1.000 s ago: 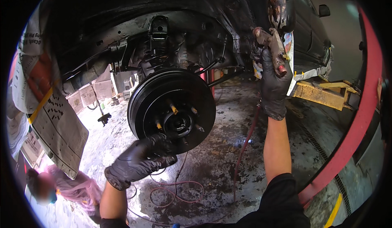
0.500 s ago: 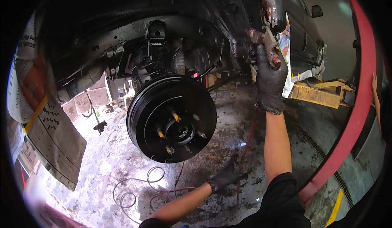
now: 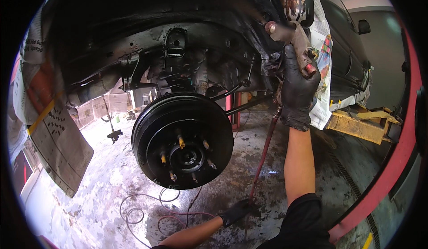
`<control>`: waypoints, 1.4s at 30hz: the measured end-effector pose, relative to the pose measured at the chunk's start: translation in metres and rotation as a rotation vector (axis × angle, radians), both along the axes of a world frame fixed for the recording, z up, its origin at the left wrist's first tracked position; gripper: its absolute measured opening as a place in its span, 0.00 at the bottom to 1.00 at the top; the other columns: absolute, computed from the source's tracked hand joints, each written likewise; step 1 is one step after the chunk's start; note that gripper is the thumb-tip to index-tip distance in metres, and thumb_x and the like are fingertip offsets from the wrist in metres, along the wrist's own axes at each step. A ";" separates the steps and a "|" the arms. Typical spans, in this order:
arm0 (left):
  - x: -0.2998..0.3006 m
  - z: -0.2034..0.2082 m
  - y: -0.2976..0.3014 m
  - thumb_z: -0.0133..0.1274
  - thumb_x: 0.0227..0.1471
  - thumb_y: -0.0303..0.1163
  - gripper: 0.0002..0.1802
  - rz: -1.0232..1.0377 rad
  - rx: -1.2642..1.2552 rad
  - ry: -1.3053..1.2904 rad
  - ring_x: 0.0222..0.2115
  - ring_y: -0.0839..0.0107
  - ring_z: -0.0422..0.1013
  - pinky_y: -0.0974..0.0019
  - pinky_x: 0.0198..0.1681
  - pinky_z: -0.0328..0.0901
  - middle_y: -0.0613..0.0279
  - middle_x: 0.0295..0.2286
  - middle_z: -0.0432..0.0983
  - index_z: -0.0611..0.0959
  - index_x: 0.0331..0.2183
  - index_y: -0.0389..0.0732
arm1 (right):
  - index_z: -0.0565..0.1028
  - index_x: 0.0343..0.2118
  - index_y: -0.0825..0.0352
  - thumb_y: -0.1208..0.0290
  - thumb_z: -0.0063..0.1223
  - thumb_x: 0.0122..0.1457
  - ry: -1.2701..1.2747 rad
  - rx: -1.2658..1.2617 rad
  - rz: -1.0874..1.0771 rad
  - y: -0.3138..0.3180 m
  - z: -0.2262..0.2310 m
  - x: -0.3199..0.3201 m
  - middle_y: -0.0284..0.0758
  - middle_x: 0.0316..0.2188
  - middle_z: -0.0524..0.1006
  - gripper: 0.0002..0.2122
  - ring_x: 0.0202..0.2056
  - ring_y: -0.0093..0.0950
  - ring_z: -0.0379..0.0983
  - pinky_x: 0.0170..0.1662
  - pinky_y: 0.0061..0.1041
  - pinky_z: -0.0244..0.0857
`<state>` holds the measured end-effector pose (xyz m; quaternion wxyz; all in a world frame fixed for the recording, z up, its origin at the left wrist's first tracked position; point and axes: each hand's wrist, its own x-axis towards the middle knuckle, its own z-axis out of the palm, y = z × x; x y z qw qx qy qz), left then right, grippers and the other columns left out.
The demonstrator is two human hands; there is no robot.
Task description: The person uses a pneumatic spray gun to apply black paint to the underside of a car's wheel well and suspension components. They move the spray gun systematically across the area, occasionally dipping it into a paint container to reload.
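My right hand [image 3: 299, 88], in a black glove, is wrapped around a paint-stained spray gun [image 3: 301, 42] held up at the wheel arch. A stained black cup [image 3: 298, 4] sits on top of the gun, and its nozzle points left at the glossy black underbody [image 3: 151, 15]; the air in front of the nozzle looks hazy. From the gun's grip a red air hose [image 3: 264, 155] runs down toward the floor. Lower down, my gloved left hand [image 3: 236, 212] is closed around that hose. Left of the gun is a black brake drum [image 3: 178, 142] with several wheel studs, some yellow-covered.
Newspaper masking [image 3: 62, 146] hangs at the left, with more paper [image 3: 322, 62] behind the gun. A yellow wooden support [image 3: 356, 126] stands under the vehicle body at right. A red post [image 3: 383, 189] curves along the right side. Loose hose coils [image 3: 133, 215] lie on the stained floor.
My left hand, spread beside the hose before, has closed around it. The hose now hangs straighter and closer. The view has shifted, and haze now shows at the gun's nozzle.
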<state>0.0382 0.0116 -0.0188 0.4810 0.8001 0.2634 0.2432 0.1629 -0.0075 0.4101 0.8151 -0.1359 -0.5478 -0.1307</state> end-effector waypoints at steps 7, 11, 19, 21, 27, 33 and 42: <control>-0.013 0.002 0.025 0.48 0.64 0.41 0.20 0.127 0.086 0.148 0.47 0.56 0.74 0.60 0.53 0.66 0.49 0.43 0.78 0.80 0.47 0.36 | 0.77 0.48 0.72 0.70 0.59 0.63 -0.050 0.092 0.096 0.018 0.005 0.004 0.36 0.45 0.79 0.14 0.44 0.23 0.76 0.47 0.25 0.70; -0.023 0.018 0.009 0.46 0.65 0.42 0.20 0.188 0.138 0.205 0.46 0.58 0.74 0.60 0.52 0.66 0.50 0.43 0.78 0.80 0.47 0.37 | 0.77 0.47 0.73 0.69 0.59 0.63 -0.007 0.066 0.133 0.027 0.012 0.010 0.35 0.44 0.79 0.14 0.43 0.23 0.76 0.46 0.25 0.70; -0.055 0.029 -0.018 0.49 0.62 0.45 0.21 0.144 0.130 0.030 0.42 0.54 0.76 0.57 0.47 0.67 0.48 0.39 0.79 0.80 0.45 0.37 | 0.77 0.47 0.74 0.70 0.60 0.62 -0.004 0.110 0.041 0.010 0.023 -0.005 0.37 0.44 0.79 0.15 0.43 0.25 0.76 0.47 0.26 0.68; -0.070 0.034 -0.027 0.49 0.62 0.45 0.21 0.164 0.064 0.083 0.42 0.55 0.76 0.57 0.48 0.67 0.49 0.39 0.79 0.80 0.45 0.37 | 0.77 0.47 0.74 0.70 0.61 0.61 0.016 0.131 0.069 0.006 0.024 -0.018 0.38 0.44 0.79 0.15 0.43 0.25 0.76 0.47 0.26 0.68; -0.113 0.048 -0.052 0.46 0.65 0.45 0.22 0.174 -0.028 0.154 0.46 0.62 0.75 0.62 0.52 0.66 0.52 0.42 0.79 0.80 0.49 0.38 | 0.76 0.47 0.74 0.71 0.61 0.61 0.008 0.118 0.141 -0.007 0.025 -0.055 0.38 0.44 0.79 0.14 0.44 0.25 0.76 0.48 0.26 0.69; -0.137 0.050 -0.071 0.47 0.65 0.46 0.23 0.210 -0.023 0.195 0.45 0.64 0.76 0.63 0.52 0.66 0.54 0.42 0.80 0.80 0.49 0.37 | 0.77 0.48 0.74 0.71 0.58 0.63 -0.036 0.058 0.146 -0.013 0.019 -0.082 0.38 0.45 0.80 0.14 0.45 0.24 0.76 0.49 0.26 0.69; -0.163 0.041 -0.079 0.50 0.64 0.41 0.19 0.243 -0.008 0.108 0.45 0.62 0.76 0.62 0.51 0.68 0.53 0.42 0.80 0.79 0.49 0.37 | 0.77 0.47 0.73 0.71 0.59 0.62 -0.039 0.126 0.246 -0.017 0.024 -0.103 0.37 0.44 0.80 0.14 0.45 0.24 0.76 0.48 0.25 0.68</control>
